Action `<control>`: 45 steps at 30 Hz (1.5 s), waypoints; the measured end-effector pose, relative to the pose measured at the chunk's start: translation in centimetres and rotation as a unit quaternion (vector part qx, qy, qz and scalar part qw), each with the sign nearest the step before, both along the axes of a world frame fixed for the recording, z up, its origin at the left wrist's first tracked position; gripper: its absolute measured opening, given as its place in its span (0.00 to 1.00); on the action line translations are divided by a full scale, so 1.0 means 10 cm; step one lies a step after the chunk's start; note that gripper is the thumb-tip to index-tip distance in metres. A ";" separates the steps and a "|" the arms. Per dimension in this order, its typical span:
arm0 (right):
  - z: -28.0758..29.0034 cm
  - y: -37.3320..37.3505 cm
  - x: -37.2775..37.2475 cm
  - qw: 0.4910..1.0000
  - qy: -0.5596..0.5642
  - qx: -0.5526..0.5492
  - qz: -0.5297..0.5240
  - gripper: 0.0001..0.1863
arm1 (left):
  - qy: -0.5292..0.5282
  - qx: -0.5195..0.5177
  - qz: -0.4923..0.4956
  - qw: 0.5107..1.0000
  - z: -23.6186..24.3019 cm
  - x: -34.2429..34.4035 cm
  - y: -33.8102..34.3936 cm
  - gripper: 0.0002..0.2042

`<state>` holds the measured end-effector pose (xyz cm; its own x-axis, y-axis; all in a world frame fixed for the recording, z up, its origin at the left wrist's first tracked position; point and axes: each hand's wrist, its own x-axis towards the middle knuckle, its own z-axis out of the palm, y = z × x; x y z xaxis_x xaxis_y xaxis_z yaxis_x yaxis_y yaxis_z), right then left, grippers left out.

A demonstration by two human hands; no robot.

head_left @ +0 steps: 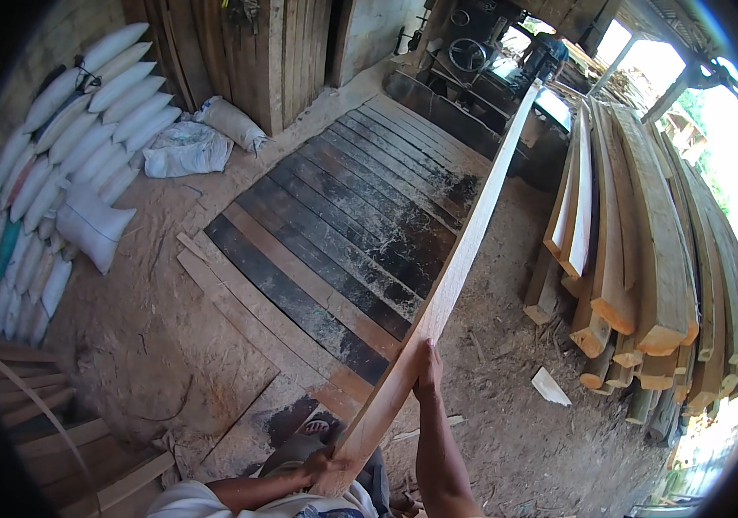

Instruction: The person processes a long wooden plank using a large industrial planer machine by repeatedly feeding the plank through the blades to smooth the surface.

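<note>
A long, pale sawn plank runs from my body away to the machine at the far end. My left hand is closed around the left edge near its close end, against my lap. Farther along, my right hand grips the right edge, fingers partly hidden by the wood. The plank slopes across the view above the floor, and its far end reaches the machine with a handwheel. Another person stands there beside the far end; their hands are too small to make out.
Dark floor boards dusted with sawdust lie left of the plank. Stacked timber beams fill the right side, with a wood offcut on the dirt nearby. Filled white sacks are piled at the left wall; loose boards lie lower left.
</note>
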<state>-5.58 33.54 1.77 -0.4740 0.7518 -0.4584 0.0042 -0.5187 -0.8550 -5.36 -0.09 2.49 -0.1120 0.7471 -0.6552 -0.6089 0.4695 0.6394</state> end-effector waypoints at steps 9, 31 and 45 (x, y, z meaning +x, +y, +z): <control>-0.18 1.80 -0.74 1.000 0.022 -0.011 0.017 0.31 | -0.034 -0.006 0.014 0.999 -0.03 -0.84 1.78 0.28; -0.41 6.80 -2.68 0.997 -0.038 0.063 -0.009 0.31 | -0.057 0.021 -0.029 0.998 -0.24 -2.93 6.78 0.29; -0.24 9.88 -3.99 0.999 -0.018 0.029 0.024 0.34 | 0.018 0.081 -0.093 0.992 -0.23 -4.29 9.92 0.32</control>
